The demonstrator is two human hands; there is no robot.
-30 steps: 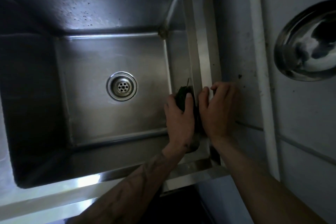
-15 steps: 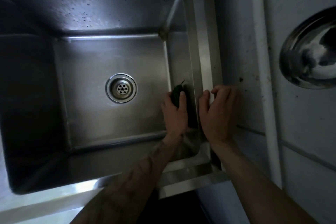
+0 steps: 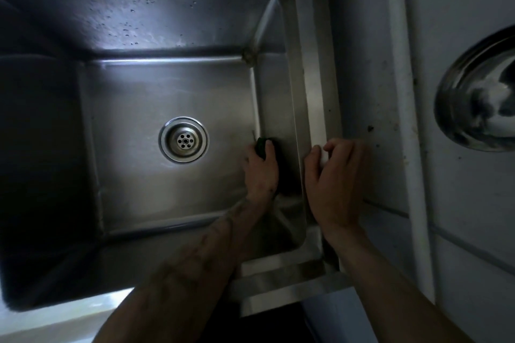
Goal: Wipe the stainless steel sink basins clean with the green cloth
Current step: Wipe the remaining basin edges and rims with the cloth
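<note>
A deep stainless steel sink basin (image 3: 145, 175) fills the left and middle of the view, with a round drain (image 3: 184, 139) in its floor. My left hand (image 3: 260, 172) is low inside the basin at the foot of the right wall, shut on a dark green cloth (image 3: 262, 146) that shows above my fingers and presses against that wall. My right hand (image 3: 335, 184) rests on the sink's right rim (image 3: 313, 97), fingers curled over the edge.
A pale wall or panel (image 3: 370, 78) runs right of the sink. A shiny metal bowl (image 3: 482, 97) sits at the far right edge. The basin's back wall (image 3: 139, 22) carries water droplets. The front rim (image 3: 278, 278) lies near my forearms.
My left hand with the cloth has slid down the right wall toward the basin floor. My right hand has stayed on the rim.
</note>
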